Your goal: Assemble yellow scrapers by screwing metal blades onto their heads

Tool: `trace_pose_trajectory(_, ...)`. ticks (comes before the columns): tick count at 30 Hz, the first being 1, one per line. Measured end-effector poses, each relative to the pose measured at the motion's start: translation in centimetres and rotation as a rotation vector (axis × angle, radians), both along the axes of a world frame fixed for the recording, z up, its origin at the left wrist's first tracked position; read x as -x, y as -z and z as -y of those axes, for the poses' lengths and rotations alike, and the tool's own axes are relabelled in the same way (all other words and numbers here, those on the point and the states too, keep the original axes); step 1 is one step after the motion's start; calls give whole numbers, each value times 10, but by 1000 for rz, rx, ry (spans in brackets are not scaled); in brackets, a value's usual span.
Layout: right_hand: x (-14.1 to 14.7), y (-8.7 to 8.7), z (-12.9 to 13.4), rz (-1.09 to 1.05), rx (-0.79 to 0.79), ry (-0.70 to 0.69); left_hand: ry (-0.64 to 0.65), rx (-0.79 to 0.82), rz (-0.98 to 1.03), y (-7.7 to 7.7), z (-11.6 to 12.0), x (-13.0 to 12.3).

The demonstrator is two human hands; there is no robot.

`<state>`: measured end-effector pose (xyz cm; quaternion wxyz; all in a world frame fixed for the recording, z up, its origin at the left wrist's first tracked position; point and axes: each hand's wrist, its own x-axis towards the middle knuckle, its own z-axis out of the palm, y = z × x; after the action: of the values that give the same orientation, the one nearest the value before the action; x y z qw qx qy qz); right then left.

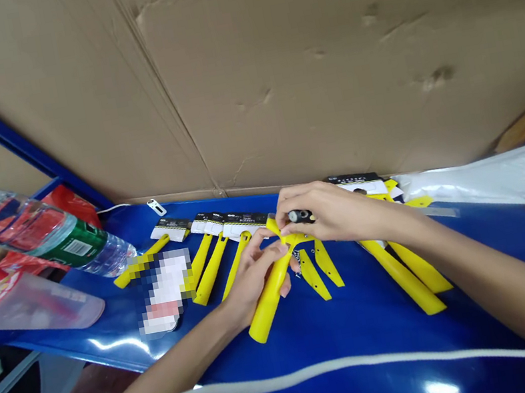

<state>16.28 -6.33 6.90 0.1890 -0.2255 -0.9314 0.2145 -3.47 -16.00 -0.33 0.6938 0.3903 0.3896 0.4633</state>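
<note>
A blue workbench [368, 333] carries yellow plastic parts [403, 276], apparently handles, beside card labels [171, 229] and a water bottle [33, 223].

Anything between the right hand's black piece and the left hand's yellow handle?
Nothing visible does: the black piece in the right hand is right at the yellow handle held by the left hand.

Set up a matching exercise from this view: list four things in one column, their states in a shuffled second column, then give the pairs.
Things:
1. left hand
2. right hand
3. water bottle
4. cardboard sheet

States:
A. lying on its side on the blue bench
B. gripping a yellow plastic piece
C. rising behind the bench
D. pinching a small black cylinder

Pairs: 1-B, 2-D, 3-A, 4-C
</note>
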Motion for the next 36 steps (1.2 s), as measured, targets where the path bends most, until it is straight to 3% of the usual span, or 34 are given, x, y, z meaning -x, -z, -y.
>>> trace_pose_trajectory(11,-3,4,-23,152,573,164,124,36,37,5,0,0)
trace_pose_trajectory(14,-7,-2,-22,67,464,196,43,98,116,5,-5,0)
trace_pose_trajectory(19,-26,-31,-10,-437,145,313,-155,213,231,-2,-12,0)
trace_pose_trajectory(25,-36,-57,18,-862,171,188,-140,241,209,-5,-10,-1)
trace_pose_trajectory(30,-21,-58,36,-847,154,90,-80,243,208,0,-10,-3)
trace_pose_trajectory(36,-6,-38,31,-749,176,28,-3,277,219,1,-10,-5)
